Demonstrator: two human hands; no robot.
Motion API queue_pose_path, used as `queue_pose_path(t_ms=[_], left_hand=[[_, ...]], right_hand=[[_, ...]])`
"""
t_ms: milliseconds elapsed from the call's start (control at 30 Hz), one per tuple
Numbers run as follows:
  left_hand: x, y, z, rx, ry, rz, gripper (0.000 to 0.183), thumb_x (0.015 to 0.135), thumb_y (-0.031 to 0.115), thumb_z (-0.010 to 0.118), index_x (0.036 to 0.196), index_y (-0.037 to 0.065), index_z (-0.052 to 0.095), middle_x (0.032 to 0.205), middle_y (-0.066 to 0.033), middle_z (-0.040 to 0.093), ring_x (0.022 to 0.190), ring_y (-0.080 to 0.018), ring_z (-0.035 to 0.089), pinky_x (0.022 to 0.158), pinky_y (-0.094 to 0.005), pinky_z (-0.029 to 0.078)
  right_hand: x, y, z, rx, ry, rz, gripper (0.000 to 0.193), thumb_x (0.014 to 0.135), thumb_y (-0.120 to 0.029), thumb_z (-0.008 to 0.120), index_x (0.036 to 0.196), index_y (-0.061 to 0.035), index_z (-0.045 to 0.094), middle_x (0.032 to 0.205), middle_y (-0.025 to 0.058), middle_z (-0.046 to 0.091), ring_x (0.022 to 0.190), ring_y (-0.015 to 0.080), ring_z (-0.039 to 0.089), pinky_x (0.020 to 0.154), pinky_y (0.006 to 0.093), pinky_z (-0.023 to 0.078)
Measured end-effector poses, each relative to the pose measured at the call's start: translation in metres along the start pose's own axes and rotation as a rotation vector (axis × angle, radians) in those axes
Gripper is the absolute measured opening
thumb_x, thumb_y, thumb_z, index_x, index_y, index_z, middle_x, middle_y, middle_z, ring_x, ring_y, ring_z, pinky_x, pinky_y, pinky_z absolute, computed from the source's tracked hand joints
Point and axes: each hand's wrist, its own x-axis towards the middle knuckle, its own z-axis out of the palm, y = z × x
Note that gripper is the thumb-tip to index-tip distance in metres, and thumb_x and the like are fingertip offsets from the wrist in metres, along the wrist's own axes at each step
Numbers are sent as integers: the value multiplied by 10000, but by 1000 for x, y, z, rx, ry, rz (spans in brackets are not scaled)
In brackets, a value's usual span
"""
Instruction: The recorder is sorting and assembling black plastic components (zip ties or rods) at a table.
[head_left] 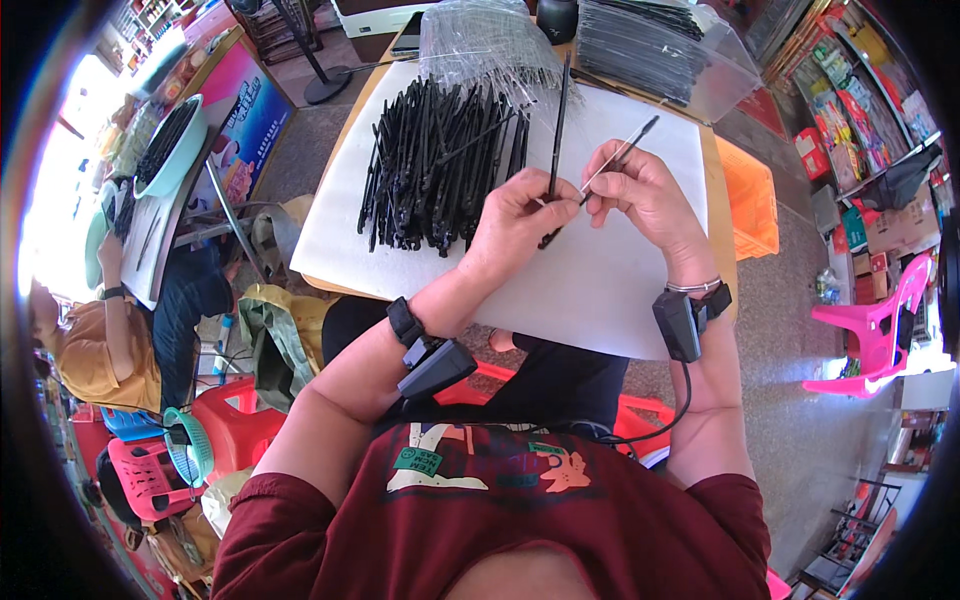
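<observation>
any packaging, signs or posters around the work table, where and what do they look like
Clear plastic sleeves: far table edge, glossy crumpled heap.
Clear bin: far right corner, boxy, holds dark flat packs.
Poster board: left of table, slanted, pink and blue.
Boxed goods: right shelves, small, many colours.

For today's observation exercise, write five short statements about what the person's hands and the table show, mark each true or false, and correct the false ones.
1. The left hand holds a thin black stick nearly upright. True.
2. The right hand is empty. False: its fingers pinch a slim tool with a dark tip.
3. A pile of black sticks lies on the white sheet, to the left of the hands. True.
4. The pile lies on bare wood. False: it rests on the white sheet.
5. Both wrists carry strapped black devices. True: one on the left wrist, one on the right.
</observation>
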Motion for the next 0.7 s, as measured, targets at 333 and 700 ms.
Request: queue_pose_path(t_ms=[333, 700], left_hand=[[2, -3, 1, 76, 66, 29, 68, 819, 41, 663, 861, 28, 610, 710, 53, 537, 645, -19, 458, 573, -181, 359], [2, -1, 8, 15, 110, 24, 160, 845, 79, 609, 990, 19, 639, 646, 50, 495, 566, -20, 416, 492, -200, 330]], right_hand=[[-2, 0, -2, -46, 0, -37, 162, 858, -98, 550, 977, 6, 584, 917, 74, 611, 748, 143, 621, 709, 289, 528], [0, 6, 15, -295, 123, -75, 179, 919, -176, 524, 951, -9, 578, 771, 31, 591, 637, 107, 582, 585, 251, 487]])
